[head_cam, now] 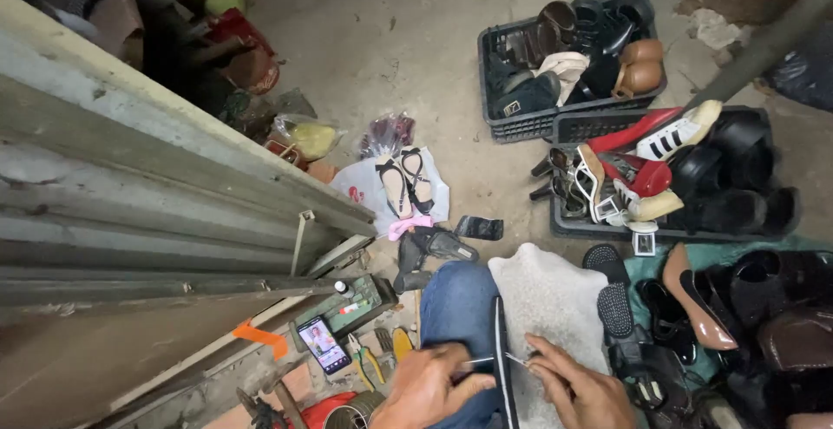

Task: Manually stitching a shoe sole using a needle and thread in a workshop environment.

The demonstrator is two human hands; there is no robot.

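Left hand [427, 386] grips a thin metal needle tool [480, 360], right hand [580, 390] pinches its tip against the slim black shoe sole [501, 355], standing edge-up across the denim-clad knee [458, 303] beside a grey fleecy cloth [551, 299].

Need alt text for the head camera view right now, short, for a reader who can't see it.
Seen from above, a person's left hand and right hand work a thin metal tool at the edge of a black shoe sole held over a pale cloth on their lap. Two black crates of shoes sit on the concrete floor.
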